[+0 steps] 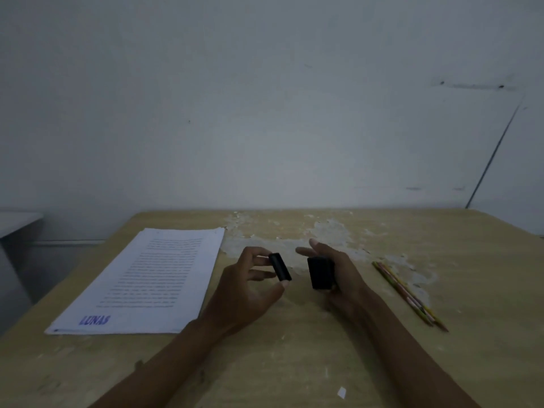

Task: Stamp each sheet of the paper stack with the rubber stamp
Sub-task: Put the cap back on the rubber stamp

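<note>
Stamp (320, 272) gripped in right hand (338, 269), centre frame, above surface (294, 363); index finger extended. Cap (279, 267) pinched by left hand (250, 287) fingers (259, 260), just beside stamp, apart from it. Stack (141, 284) lower left, flat, top sheet already marked "LUNAS" near bottom corner. Risks, judged: inked face exposed, may smear skin or surface; cap may slip from light pinch, roll away; one-handed press may shift top sheet, blur mark; skipped sheets if pages stick together. Pencils (409, 294) right, well apart, no hazard.
</note>
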